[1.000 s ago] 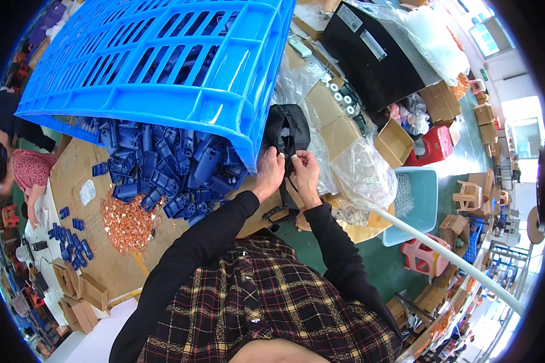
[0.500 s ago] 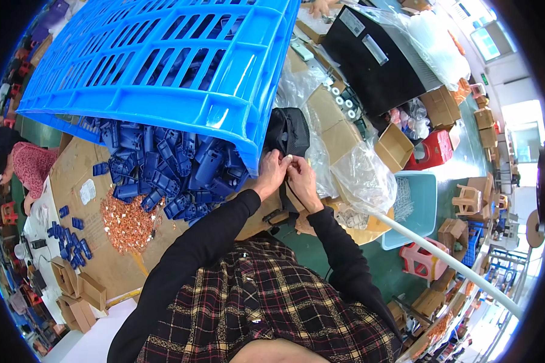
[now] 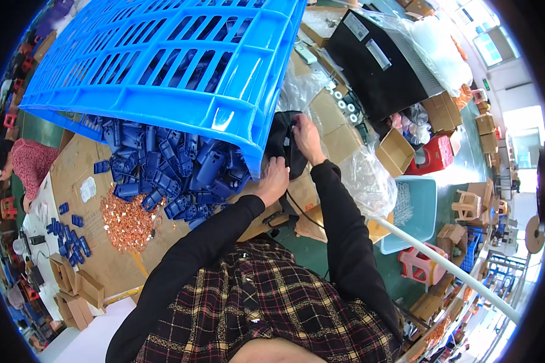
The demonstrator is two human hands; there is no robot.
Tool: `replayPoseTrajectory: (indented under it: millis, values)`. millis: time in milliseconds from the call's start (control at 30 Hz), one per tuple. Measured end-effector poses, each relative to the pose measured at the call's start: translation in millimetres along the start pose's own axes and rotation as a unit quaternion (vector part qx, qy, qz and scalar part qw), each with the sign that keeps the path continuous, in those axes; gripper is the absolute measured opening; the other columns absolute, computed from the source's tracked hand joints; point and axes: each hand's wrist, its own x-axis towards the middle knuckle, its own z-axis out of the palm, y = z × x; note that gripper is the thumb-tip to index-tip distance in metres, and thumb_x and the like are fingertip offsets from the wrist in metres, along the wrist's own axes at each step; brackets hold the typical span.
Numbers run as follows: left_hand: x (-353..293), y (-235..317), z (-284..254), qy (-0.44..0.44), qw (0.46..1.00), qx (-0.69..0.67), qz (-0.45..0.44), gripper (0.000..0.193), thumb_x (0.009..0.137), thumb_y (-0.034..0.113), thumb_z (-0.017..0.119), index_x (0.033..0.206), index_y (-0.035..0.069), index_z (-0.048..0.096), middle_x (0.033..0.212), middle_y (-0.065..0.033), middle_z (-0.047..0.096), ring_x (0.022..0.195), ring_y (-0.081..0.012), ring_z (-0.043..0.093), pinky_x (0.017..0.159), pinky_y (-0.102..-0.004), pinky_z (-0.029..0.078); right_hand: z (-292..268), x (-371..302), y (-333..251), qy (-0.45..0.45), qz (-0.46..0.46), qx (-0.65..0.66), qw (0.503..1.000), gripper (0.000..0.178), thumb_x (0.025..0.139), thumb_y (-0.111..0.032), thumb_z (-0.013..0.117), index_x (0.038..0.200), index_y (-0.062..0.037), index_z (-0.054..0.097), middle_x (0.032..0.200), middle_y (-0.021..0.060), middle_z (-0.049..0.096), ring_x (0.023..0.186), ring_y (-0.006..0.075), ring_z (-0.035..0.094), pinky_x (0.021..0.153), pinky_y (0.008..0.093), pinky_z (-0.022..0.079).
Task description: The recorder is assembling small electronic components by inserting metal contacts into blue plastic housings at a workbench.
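Observation:
A black fabric bag [image 3: 277,138] rests on the table beside the right edge of a tipped blue plastic crate [image 3: 224,115]. At the bag's near side is my left hand [image 3: 275,181], its fingers closed on the edge of the fabric. My right hand [image 3: 309,141] pinches the bag's far right edge, fingers bent around it. Between the hands the bag's dark inside is hard to make out. A black strap or cord [image 3: 303,212] trails from it toward me. Left of my hands, dark blue plastic housings [image 3: 157,163] spill out of the crate.
Small copper-coloured parts [image 3: 127,222] are heaped on the cardboard-covered table. A black box-shaped unit [image 3: 378,66] stands at the far right, near clear plastic bags [image 3: 369,181] and an open carton [image 3: 395,150]. A pale pole [image 3: 448,260] slants across the right. Another person [image 3: 33,163] is at the left.
My hands were together at the bag's near edge and are now apart. The right moved up to the bag's far side; the left stayed close to the near edge.

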Motion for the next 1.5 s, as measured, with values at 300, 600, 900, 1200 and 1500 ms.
replayPoseTrajectory:
  millis: [300, 600, 900, 1200, 1500]
  values:
    - [2.6, 24.9, -27.3, -0.070, 0.985, 0.129, 0.095, 0.018, 0.081, 0.007, 0.050, 0.092, -0.006, 0.046, 0.091, -0.0244, 0.045, 0.087, -0.0413, 0.047, 0.076, -0.0458, 0.039, -26.9, -7.6, -13.8, -0.017, -0.029, -0.083, 0.996, 0.015, 0.074, -0.010, 0.049, 0.085, -0.0018, 0.055, 0.085, 0.0208, 0.058, 0.080, 0.0361, 0.056, 0.068, 0.0431, 0.045]
    - [74.7, 33.3, -9.3, 0.103, 0.984, -0.057, -0.135, 0.033, 0.079, 0.010, 0.051, 0.112, 0.009, 0.048, 0.100, -0.0238, 0.048, 0.091, -0.0388, 0.048, 0.078, -0.0436, 0.039, -43.6, -16.4, -25.9, -0.080, 0.030, -0.003, 0.996, 0.013, 0.076, -0.015, 0.051, 0.079, -0.0026, 0.056, 0.073, 0.0200, 0.059, 0.072, 0.0364, 0.057, 0.063, 0.0439, 0.045]
    - [130.2, -37.3, 10.1, 0.033, 0.970, 0.058, -0.234, 0.034, 0.079, 0.030, 0.050, 0.105, 0.010, 0.059, 0.109, -0.0172, 0.051, 0.110, -0.0355, 0.044, 0.090, -0.0466, 0.035, -22.0, -30.7, -46.6, -0.045, -0.035, 0.127, 0.990, 0.017, 0.077, -0.014, 0.055, 0.085, 0.0004, 0.055, 0.079, 0.0200, 0.058, 0.075, 0.0338, 0.057, 0.065, 0.0376, 0.044]
    - [135.3, 36.5, 29.5, -0.043, 0.964, 0.121, -0.232, 0.022, 0.078, 0.010, 0.045, 0.081, 0.002, 0.065, 0.087, -0.0155, 0.064, 0.088, -0.0259, 0.062, 0.068, -0.0327, 0.049, -59.1, -91.8, -21.6, -0.093, 0.078, 0.138, 0.983, 0.015, 0.074, -0.014, 0.059, 0.080, -0.0004, 0.056, 0.074, 0.0139, 0.058, 0.070, 0.0263, 0.057, 0.063, 0.0338, 0.044]
    - [136.0, 41.1, 28.9, -0.205, 0.868, 0.453, -0.023, 0.006, 0.077, 0.011, 0.048, 0.073, 0.016, 0.048, 0.075, 0.0015, 0.049, 0.084, -0.0148, 0.053, 0.066, -0.0246, 0.041, -35.2, -175.7, -16.3, -0.150, -0.061, -0.128, 0.978, 0.009, 0.070, -0.007, 0.054, 0.078, -0.0045, 0.051, 0.075, 0.0122, 0.050, 0.069, 0.0289, 0.055, 0.060, 0.0384, 0.046]
